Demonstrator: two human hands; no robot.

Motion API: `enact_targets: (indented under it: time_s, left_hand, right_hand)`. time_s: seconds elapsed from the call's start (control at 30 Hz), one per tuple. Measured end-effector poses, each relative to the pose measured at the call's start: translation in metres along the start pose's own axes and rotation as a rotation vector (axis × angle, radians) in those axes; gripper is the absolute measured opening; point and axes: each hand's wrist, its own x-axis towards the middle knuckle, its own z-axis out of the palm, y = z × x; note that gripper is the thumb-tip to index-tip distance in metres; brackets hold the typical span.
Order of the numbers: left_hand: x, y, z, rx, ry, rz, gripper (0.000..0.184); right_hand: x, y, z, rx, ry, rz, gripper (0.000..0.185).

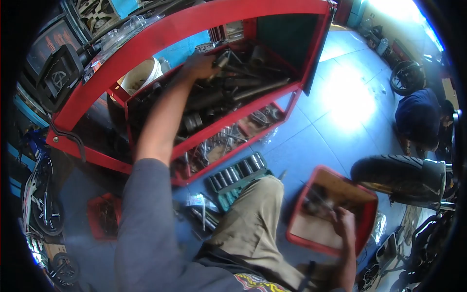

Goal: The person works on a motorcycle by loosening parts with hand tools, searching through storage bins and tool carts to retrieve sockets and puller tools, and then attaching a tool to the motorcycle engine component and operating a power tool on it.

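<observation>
My left hand (200, 66) reaches into the upper shelf of a red tool cart (287, 90). Its fingers curl down at a shiny metal piece (222, 60) among dark, jumbled tools; the exact grip is blurred. Low on the right, my right hand (344, 223) is at a red plastic bin (311, 243) with closed fingers. A thin, blurred item seems to stick out from them, its kind unclear. Beside my knee lies an open green socket case (236, 181) with several chrome sockets in a row.
Loose wrenches and small tools fill the cart's lower shelf (228, 141). A white bucket (141, 75) stands behind the cart. A smaller red bin (104, 216) sits at left. On the right are a motorcycle tyre (389, 170) and a crouching person (418, 117).
</observation>
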Motion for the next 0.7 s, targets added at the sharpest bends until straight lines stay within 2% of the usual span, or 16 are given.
enact_targets:
  time_s: [0.07, 0.13, 0.2, 0.33, 0.4, 0.47, 0.5, 0.53, 0.57, 0.63, 0.7]
  left_hand:
    - [-0.010, -0.021, 0.010, 0.049, 0.051, -0.072, 0.048]
    - [-0.013, -0.053, 0.030, 0.095, 0.113, -0.153, 0.044]
    - [-0.003, -0.084, 0.057, -0.205, 0.136, -0.043, 0.037]
    - [-0.009, -0.067, 0.046, -0.158, 0.016, -0.135, 0.042]
    - [-0.028, -0.030, 0.029, -0.236, 0.555, -0.404, 0.046]
    - [-0.074, 0.019, -0.002, -0.483, 1.212, -0.151, 0.044]
    - [-0.117, 0.061, -0.025, -0.691, 1.271, -0.075, 0.041]
    - [-0.155, 0.093, -0.032, -0.699, 1.362, 0.019, 0.039]
    - [-0.179, 0.114, -0.028, -0.791, 1.560, 0.251, 0.035]
    - [-0.234, 0.145, -0.045, -0.991, 1.602, 0.536, 0.038]
    - [-0.273, 0.158, -0.063, -1.138, 1.588, 0.776, 0.050]
  right_hand:
    - [0.000, -0.001, -0.001, 0.037, -0.027, 0.058, 0.028]
    - [0.001, 0.005, 0.003, 0.013, -0.022, 0.026, 0.027]
    - [0.004, 0.004, 0.004, -0.012, -0.013, -0.004, 0.026]
    - [0.009, 0.011, 0.003, 0.097, 0.028, 0.005, 0.022]
    - [0.008, 0.000, -0.005, 0.164, 0.134, -0.034, 0.017]
    - [0.005, 0.001, -0.012, 0.181, 0.179, -0.040, 0.016]
    - [0.003, -0.001, -0.017, 0.192, 0.173, -0.006, 0.016]
    - [0.001, -0.004, -0.022, 0.222, 0.178, 0.000, 0.014]
    - [0.000, -0.003, -0.023, 0.191, 0.178, -0.013, 0.012]
    - [-0.003, 0.002, -0.020, 0.118, 0.208, -0.008, 0.010]
    - [-0.005, -0.007, -0.022, 0.146, 0.192, -0.011, 0.011]
